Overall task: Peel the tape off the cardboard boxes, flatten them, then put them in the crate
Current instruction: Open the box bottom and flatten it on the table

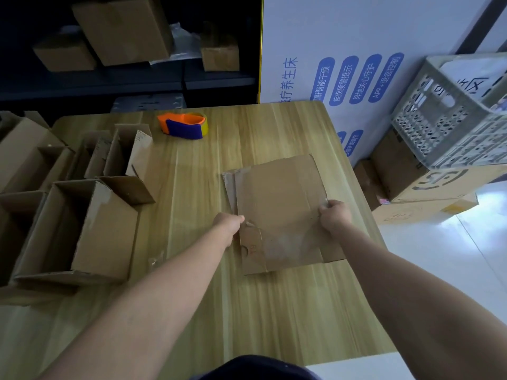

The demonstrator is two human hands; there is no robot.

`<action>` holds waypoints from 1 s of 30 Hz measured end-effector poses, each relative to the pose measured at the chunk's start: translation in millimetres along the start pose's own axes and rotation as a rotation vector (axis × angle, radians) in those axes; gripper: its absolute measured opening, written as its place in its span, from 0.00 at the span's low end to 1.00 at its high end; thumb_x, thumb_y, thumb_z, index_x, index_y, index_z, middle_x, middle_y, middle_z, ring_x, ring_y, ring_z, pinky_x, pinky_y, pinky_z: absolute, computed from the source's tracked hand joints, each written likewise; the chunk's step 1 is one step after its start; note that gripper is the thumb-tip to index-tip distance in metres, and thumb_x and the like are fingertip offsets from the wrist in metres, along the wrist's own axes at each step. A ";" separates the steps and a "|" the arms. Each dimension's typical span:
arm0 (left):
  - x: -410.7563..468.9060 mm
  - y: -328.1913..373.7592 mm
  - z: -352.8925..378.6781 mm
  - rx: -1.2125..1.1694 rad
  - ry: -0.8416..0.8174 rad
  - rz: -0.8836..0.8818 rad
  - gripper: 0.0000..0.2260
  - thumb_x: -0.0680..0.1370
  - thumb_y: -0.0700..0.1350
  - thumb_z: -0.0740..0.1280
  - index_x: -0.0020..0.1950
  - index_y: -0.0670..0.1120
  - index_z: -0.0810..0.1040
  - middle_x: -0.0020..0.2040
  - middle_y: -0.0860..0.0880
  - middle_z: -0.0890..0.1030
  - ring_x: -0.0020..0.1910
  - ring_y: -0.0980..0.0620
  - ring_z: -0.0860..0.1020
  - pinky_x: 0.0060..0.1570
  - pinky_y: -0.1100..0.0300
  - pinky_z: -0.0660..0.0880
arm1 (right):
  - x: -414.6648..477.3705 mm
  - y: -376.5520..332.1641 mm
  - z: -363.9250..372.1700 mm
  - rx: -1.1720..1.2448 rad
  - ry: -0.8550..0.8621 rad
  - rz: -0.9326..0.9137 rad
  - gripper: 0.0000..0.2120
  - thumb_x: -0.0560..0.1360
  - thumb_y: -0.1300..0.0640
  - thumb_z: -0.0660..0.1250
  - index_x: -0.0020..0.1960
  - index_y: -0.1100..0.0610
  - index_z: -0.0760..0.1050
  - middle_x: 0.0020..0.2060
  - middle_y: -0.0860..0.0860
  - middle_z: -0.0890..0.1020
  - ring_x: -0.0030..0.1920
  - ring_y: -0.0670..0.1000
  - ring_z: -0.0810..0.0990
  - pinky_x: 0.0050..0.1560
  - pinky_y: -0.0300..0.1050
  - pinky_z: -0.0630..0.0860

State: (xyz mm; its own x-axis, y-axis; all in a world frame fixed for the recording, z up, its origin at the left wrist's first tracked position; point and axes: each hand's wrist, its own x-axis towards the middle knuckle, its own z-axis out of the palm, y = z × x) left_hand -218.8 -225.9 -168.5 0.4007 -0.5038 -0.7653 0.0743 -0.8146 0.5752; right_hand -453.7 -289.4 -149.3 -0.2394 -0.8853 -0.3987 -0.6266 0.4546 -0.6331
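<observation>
Left hand (229, 225), right hand (336, 217), both curled round cardboard (277, 198)

A flattened brown cardboard box (277, 204) lies on the wooden counter (192, 311); open cardboard boxes (90, 226) left, orange-blue tape dispenser (183, 127) behind, grey lattice crate (439, 127) right.

There is one flattened cardboard box (277, 209) on the table (192, 297), held by two hands, the left hand (229, 224) and the right hand (336, 216), and there is one orange-and-blue tape dispenser (183, 127). At least four open cardboard boxes (90, 231) stand along the table's left side; where they overlap the exact number cannot be told. Three more shelf boxes (123, 28) sit on the dark shelf (219, 80), and one grey crate (439, 127) rests on about three floor boxes (397, 165).
</observation>
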 end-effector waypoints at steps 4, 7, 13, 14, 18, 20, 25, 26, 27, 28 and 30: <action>-6.8 -4.0 7.3 0.024 -0.139 -0.121 0.21 0.76 0.54 0.67 0.64 0.43 0.72 0.62 0.44 0.75 0.61 0.41 0.74 0.54 0.44 0.71 | 2.6 6.2 0.1 0.004 -0.011 0.043 0.14 0.78 0.58 0.60 0.61 0.63 0.75 0.54 0.60 0.79 0.55 0.60 0.77 0.53 0.47 0.72; -2.6 -1.7 10.6 -0.104 -0.131 -0.068 0.17 0.77 0.47 0.68 0.62 0.40 0.73 0.48 0.46 0.78 0.45 0.46 0.78 0.40 0.52 0.75 | 4.5 8.4 -3.5 0.003 -0.011 0.043 0.14 0.78 0.59 0.61 0.61 0.64 0.75 0.55 0.61 0.79 0.57 0.61 0.76 0.54 0.47 0.71; 8.0 1.5 13.1 -0.128 -0.048 0.056 0.23 0.76 0.41 0.69 0.69 0.39 0.68 0.65 0.42 0.74 0.60 0.43 0.75 0.61 0.50 0.72 | 0.9 6.5 1.1 -0.040 -0.117 0.061 0.14 0.78 0.57 0.61 0.60 0.63 0.76 0.52 0.61 0.80 0.53 0.61 0.78 0.51 0.50 0.76; 10.0 2.9 12.1 -0.145 -0.043 0.082 0.26 0.76 0.41 0.68 0.72 0.41 0.65 0.68 0.43 0.71 0.64 0.43 0.72 0.65 0.51 0.68 | -0.7 7.9 3.1 -0.063 -0.149 0.081 0.13 0.79 0.57 0.61 0.58 0.63 0.77 0.49 0.61 0.79 0.48 0.61 0.78 0.45 0.50 0.78; 17.3 9.6 8.3 -0.172 -0.096 0.157 0.30 0.77 0.41 0.67 0.76 0.44 0.58 0.73 0.46 0.65 0.70 0.45 0.66 0.68 0.54 0.60 | -1.4 13.4 8.0 -0.122 -0.204 0.092 0.13 0.79 0.58 0.59 0.53 0.66 0.77 0.43 0.59 0.77 0.42 0.57 0.77 0.41 0.48 0.76; 17.5 9.6 9.9 -0.083 -0.060 0.173 0.31 0.76 0.37 0.67 0.76 0.44 0.57 0.71 0.45 0.68 0.65 0.45 0.71 0.66 0.53 0.66 | -0.4 10.7 8.8 -0.096 -0.197 0.088 0.11 0.78 0.59 0.60 0.53 0.65 0.77 0.45 0.59 0.78 0.47 0.58 0.78 0.48 0.50 0.76; 7.1 0.4 14.6 0.159 0.064 0.167 0.28 0.73 0.35 0.70 0.71 0.40 0.64 0.65 0.43 0.73 0.61 0.44 0.74 0.58 0.55 0.72 | 1.3 4.0 9.3 -0.125 -0.160 0.109 0.09 0.78 0.58 0.60 0.51 0.62 0.75 0.44 0.58 0.78 0.47 0.59 0.77 0.45 0.48 0.75; 4.0 -1.6 14.5 0.214 0.035 0.152 0.25 0.73 0.36 0.71 0.68 0.39 0.66 0.63 0.43 0.74 0.60 0.43 0.74 0.58 0.53 0.73 | -1.7 4.7 6.9 -0.161 -0.152 0.138 0.08 0.77 0.58 0.60 0.50 0.61 0.73 0.41 0.56 0.77 0.44 0.58 0.77 0.42 0.46 0.74; 0.0 -3.6 14.4 0.270 -0.011 0.123 0.22 0.73 0.36 0.71 0.64 0.40 0.68 0.59 0.44 0.74 0.57 0.44 0.75 0.57 0.51 0.74 | -4.0 6.6 4.3 -0.189 -0.144 0.175 0.07 0.76 0.57 0.60 0.48 0.61 0.72 0.38 0.55 0.75 0.43 0.57 0.76 0.41 0.45 0.72; -5.6 -5.3 14.6 0.329 -0.067 0.088 0.17 0.73 0.36 0.71 0.59 0.40 0.69 0.54 0.44 0.75 0.53 0.45 0.76 0.54 0.50 0.76 | -6.1 10.0 1.5 -0.209 -0.148 0.213 0.07 0.75 0.57 0.60 0.47 0.61 0.71 0.36 0.54 0.74 0.42 0.56 0.76 0.40 0.45 0.72; -16.6 -9.0 16.4 0.444 -0.175 0.040 0.09 0.74 0.36 0.70 0.46 0.41 0.70 0.42 0.45 0.76 0.39 0.50 0.76 0.48 0.51 0.78 | -9.3 19.4 -3.3 -0.299 -0.160 0.251 0.08 0.74 0.55 0.59 0.44 0.59 0.72 0.36 0.54 0.74 0.39 0.54 0.76 0.37 0.43 0.72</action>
State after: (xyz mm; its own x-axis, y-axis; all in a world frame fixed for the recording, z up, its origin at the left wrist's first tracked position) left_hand -241.0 -215.0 -165.8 0.2325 -0.5467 -0.8044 -0.3503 -0.8186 0.4551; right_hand -466.1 -272.7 -155.6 -0.3082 -0.7135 -0.6292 -0.7568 0.5846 -0.2923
